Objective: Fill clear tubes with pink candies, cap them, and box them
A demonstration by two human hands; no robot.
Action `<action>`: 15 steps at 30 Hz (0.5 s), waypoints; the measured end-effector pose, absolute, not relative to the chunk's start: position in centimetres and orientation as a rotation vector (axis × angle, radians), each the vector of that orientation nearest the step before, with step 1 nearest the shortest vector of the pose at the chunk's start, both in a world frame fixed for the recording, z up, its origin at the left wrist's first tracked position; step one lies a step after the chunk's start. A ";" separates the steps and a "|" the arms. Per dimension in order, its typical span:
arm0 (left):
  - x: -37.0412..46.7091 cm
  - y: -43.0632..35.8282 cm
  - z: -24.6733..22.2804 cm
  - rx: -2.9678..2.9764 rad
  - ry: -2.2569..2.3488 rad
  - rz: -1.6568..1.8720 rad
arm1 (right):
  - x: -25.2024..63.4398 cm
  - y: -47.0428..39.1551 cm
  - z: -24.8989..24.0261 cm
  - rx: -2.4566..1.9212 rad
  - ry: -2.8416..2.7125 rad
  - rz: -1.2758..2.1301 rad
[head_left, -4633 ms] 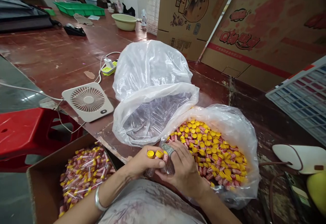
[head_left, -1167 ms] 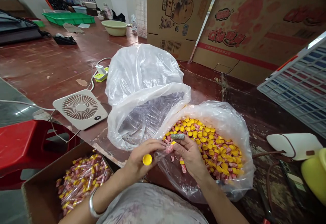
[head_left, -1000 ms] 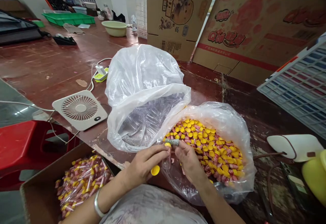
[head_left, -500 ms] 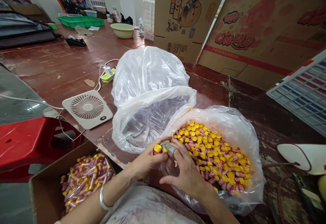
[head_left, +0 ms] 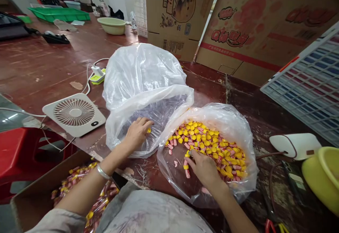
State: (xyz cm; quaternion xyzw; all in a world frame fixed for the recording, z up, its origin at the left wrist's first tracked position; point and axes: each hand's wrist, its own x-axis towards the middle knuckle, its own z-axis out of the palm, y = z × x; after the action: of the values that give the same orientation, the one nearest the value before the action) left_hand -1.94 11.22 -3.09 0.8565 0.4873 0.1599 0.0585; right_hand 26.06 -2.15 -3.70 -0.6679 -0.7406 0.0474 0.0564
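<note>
Two bags are set side by side on the bench (head_left: 84,54), with a hand placed at each.
Tubes (head_left: 164,112) are held in the left bag (head_left: 148,97), and its mouth is reached over by the left hand (head_left: 137,134); capped pieces (head_left: 212,141) are held in the right bag (head_left: 239,123), under the right hand (head_left: 203,169). A fan (head_left: 75,114) is laid left of the left bag, with a power strip (head_left: 97,77) behind. Filled tubes (head_left: 69,185) are contained in a box (head_left: 29,204) at the near left, beside a stool (head_left: 34,144). Both bags are backed by cartons (head_left: 254,31); a crate (head_left: 304,81) is stood at right.
</note>
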 end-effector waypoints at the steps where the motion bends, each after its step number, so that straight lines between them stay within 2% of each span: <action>1: -1.9 10.6 -2.9 2.513 1.431 0.560 | 25.4 -2.1 -4.0 -2.022 -2.233 0.150; 4: -1.8 7.9 -1.8 2.178 1.295 0.707 | 24.1 -1.9 -4.5 -1.959 -2.205 0.190; 7: -1.1 4.9 -0.4 1.877 1.140 0.630 | 23.5 -1.6 -4.1 -1.850 -2.169 0.250; 12: 0.7 2.2 0.7 1.590 0.961 0.505 | 22.7 -1.3 -1.5 -1.441 -1.587 0.659; 15: 1.4 1.9 0.6 1.447 0.872 0.546 | 22.2 -1.5 0.1 -1.341 -1.565 0.724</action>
State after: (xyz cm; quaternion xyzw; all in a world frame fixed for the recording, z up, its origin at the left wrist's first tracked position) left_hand 1.43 1.90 0.58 0.6321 0.3808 0.2386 0.6313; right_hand 22.18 -1.47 0.13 -0.5451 -0.6360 0.2942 0.4603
